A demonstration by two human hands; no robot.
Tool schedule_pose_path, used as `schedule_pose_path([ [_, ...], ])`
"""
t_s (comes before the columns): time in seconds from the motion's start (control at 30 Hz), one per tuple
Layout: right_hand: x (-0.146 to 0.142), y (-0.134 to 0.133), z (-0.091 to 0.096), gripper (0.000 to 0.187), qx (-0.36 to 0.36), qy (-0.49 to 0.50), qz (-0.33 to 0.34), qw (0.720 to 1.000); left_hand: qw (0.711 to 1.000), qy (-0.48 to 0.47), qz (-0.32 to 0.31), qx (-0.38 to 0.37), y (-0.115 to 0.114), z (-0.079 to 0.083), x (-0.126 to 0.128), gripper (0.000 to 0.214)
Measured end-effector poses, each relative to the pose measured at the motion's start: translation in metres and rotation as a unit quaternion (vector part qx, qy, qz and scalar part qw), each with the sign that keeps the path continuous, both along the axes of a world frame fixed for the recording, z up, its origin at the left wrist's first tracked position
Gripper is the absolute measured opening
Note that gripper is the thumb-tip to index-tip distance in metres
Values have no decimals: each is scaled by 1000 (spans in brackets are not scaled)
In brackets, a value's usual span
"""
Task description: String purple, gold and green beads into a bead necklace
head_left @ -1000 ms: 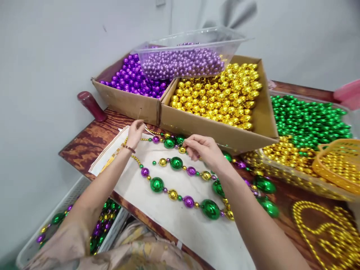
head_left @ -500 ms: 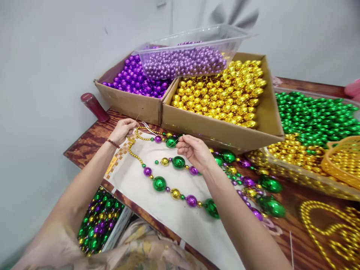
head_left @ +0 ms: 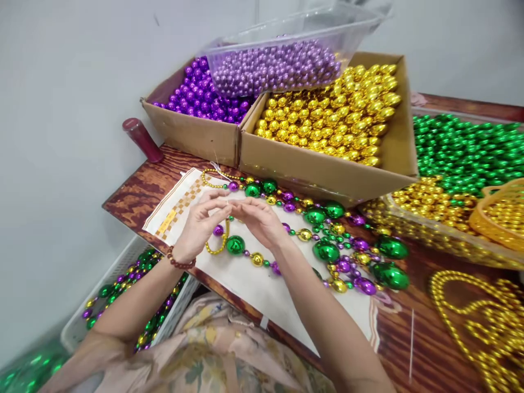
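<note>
My left hand (head_left: 204, 222) and my right hand (head_left: 258, 219) meet over the white cloth (head_left: 245, 295), fingertips pinched together. A thin thread seems to be between them; its detail is mostly hidden by the fingers. Below them a bead garland (head_left: 257, 259) of gold, green and purple beads runs across the cloth. Its end of small gold beads (head_left: 215, 251) curls up beneath my left hand. More garlands (head_left: 326, 251) with large green beads lie to the right of my right hand.
Behind stand cardboard boxes of purple beads (head_left: 196, 90) and gold beads (head_left: 327, 120), with a clear tub (head_left: 278, 65) on top. Green beads (head_left: 466, 153) fill a tray at right. A dark red bottle (head_left: 142, 140) stands at left. A white basket (head_left: 77, 322) of garlands sits below the table edge.
My hands were apart, each pinching a thin thread end. They have come together, the left moving right and down, the right moving left. The gold bead end has shifted beneath them.
</note>
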State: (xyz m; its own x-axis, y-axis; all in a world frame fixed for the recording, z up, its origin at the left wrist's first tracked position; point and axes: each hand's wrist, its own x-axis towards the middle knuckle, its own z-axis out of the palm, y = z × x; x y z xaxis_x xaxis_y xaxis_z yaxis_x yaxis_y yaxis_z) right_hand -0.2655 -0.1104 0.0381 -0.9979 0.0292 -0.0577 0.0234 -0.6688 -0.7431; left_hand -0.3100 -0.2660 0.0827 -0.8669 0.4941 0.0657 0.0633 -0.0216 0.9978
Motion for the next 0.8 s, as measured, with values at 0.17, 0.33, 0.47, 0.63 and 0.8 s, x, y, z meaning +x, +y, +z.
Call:
schedule_pose_path([
  [0.17,-1,-5,4,13,94,57,-14,994,999,8,5,32,16,7,-18,15],
  [0.33,1,-6,11,20,132,16,-4,991,977,-166,-54,119,26,29,-38,18],
  [0.47,5,-8,33,23,123,-23,5,992,976,-194,-68,79,31,61,-61,19],
  [0.63,8,-10,61,20,100,-26,-4,995,987,-128,-89,38,38,99,-78,23],
  [0.8,8,-5,70,18,127,-45,-24,991,994,-78,-67,30,50,114,-99,24],
])
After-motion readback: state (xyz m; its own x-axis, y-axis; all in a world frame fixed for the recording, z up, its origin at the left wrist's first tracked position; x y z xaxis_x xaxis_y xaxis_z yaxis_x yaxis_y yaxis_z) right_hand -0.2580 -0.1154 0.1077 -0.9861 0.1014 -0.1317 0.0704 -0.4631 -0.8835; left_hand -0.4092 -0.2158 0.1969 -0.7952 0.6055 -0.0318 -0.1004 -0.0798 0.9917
